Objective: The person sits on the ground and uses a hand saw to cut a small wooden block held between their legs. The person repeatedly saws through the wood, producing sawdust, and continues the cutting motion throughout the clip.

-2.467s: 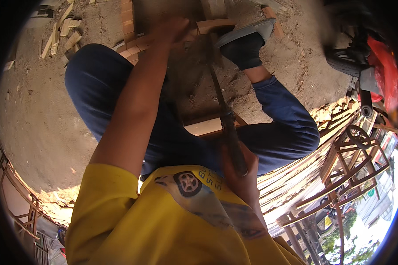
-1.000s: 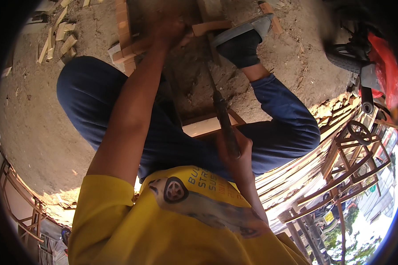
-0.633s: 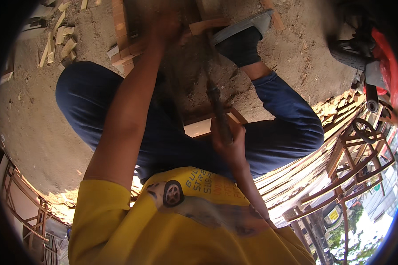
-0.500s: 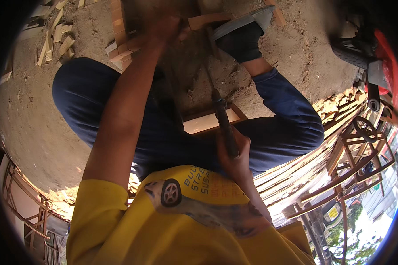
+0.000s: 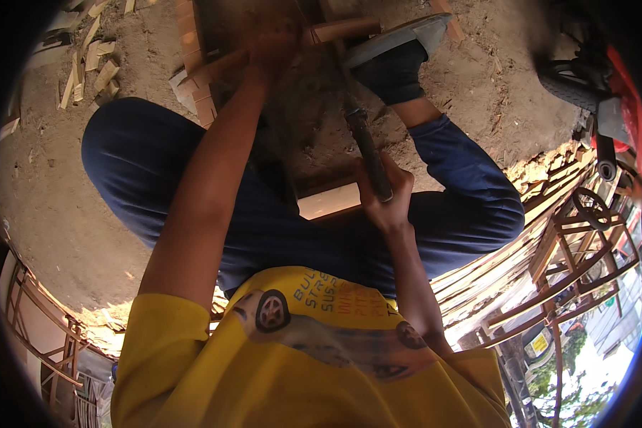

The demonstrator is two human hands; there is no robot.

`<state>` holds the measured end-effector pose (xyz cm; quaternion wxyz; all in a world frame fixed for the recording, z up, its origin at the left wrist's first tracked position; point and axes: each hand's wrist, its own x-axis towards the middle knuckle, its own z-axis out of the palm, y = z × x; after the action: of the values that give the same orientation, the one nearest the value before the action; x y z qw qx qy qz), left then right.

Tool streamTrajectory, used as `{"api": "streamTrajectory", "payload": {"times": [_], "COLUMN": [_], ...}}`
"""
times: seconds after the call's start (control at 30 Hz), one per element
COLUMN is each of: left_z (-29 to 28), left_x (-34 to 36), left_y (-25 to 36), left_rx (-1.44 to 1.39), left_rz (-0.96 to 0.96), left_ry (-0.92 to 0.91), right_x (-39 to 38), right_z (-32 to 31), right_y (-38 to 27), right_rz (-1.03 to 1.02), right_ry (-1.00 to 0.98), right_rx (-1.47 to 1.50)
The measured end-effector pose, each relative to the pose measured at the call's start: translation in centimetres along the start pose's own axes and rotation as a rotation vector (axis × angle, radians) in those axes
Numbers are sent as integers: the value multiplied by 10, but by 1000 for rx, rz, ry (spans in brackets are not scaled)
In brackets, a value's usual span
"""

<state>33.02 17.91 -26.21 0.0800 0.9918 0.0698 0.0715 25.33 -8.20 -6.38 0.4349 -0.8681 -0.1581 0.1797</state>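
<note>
My right hand [image 5: 391, 182] is closed round the dark, cylindrical handle of a hand saw [image 5: 367, 153], in front of my right knee. The saw's thin blade, seen almost edge on, runs forward to a reddish-brown wooden strip [image 5: 346, 29]. Farther forward and left, in deep shadow, my left hand [image 5: 274, 44] is closed on the strip, which shows on both sides of it. The shadow blurs its fingers, and where the blade meets the wood is hard to make out. A pale-faced wooden piece [image 5: 330, 202] lies between my thighs.
A column of stacked wooden blocks [image 5: 191, 43] stands left of my left hand. Loose offcuts [image 5: 93, 60] lie on the dirt floor at far left. My shod right foot [image 5: 396, 60] rests beside the strip. A wheeled vehicle [image 5: 574, 82] and wooden frames [image 5: 571, 267] are at the right.
My right hand and the saw have moved forward, away from my body. My left hand has shifted slightly, staying at the wooden strip.
</note>
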Motion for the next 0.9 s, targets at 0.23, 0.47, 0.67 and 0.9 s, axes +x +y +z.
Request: {"api": "streamTrajectory", "payload": {"times": [0.23,0.47,0.67,0.9], "left_z": [-21,-18,-33,-9], "left_x": [-5,-12,-2,-9], "left_y": [10,-1,-10,-10], "left_rx": [-14,-226,-345,-110], "left_rz": [-2,111,1,-22], "left_ry": [75,157,-17,32], "right_x": [-21,-2,-11,-18], "right_z": [-17,-5,-5,6], "right_y": [-21,-23,-11,4], "right_rz": [215,245,230,158], "right_ry": [103,104,37,43], "right_rx": [127,275,267,202]}}
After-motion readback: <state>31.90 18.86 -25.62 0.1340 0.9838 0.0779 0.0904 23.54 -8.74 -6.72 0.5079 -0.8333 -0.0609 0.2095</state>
